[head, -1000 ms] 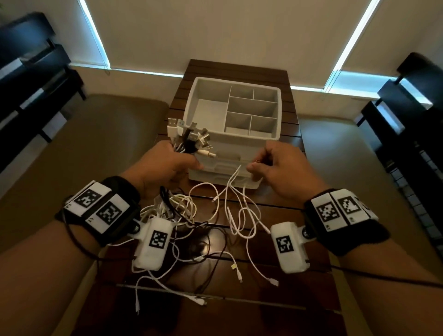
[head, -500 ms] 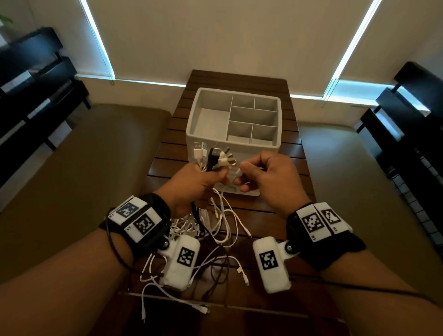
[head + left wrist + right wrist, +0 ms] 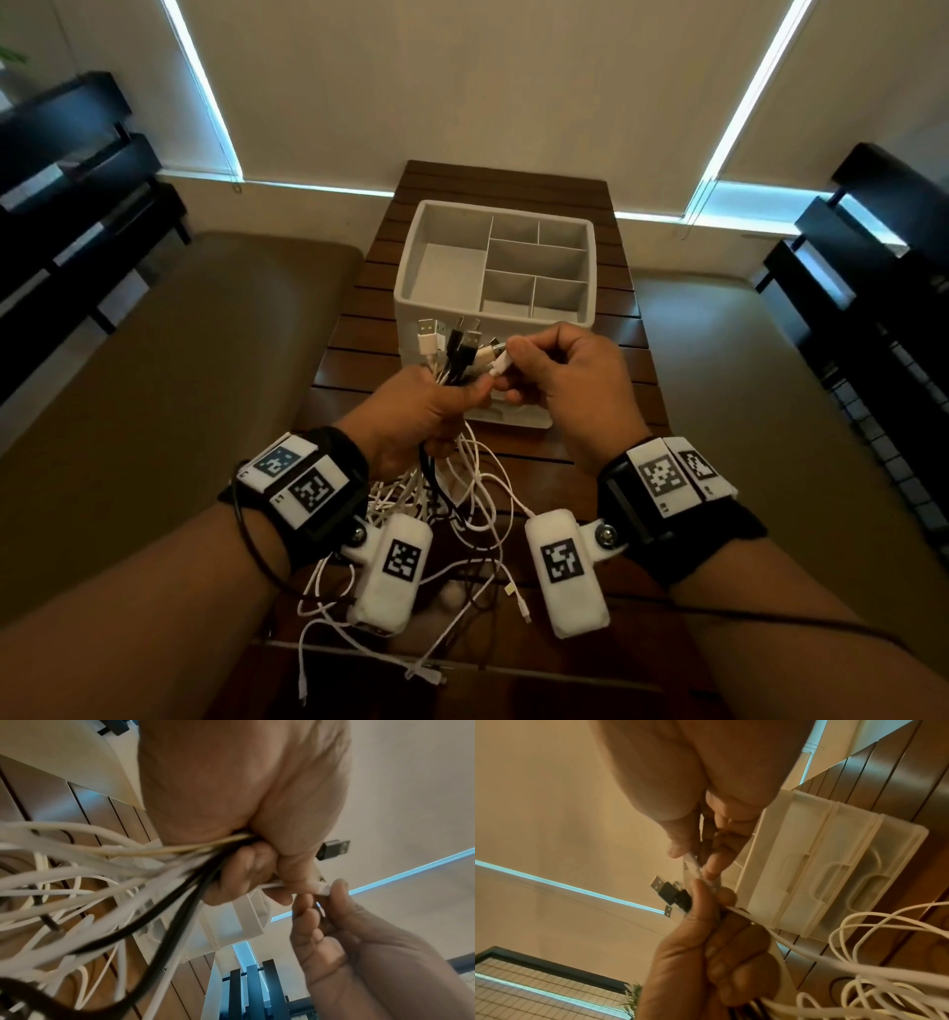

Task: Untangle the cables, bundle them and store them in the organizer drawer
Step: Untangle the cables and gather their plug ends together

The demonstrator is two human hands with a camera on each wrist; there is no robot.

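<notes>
Both hands raised since before, left hand [image 3: 418, 411] gripping cables [image 3: 452, 354], right hand [image 3: 560, 380] pinching plug [image 3: 499, 366]

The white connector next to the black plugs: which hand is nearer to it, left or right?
Right. The right hand pinches the white connector with its fingers. The left hand sits just below it, gripping the cable bundle beside the connector.

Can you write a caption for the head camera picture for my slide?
Left hand grips a bunch of cables while right hand pinches one white plug before the organizer.
</notes>
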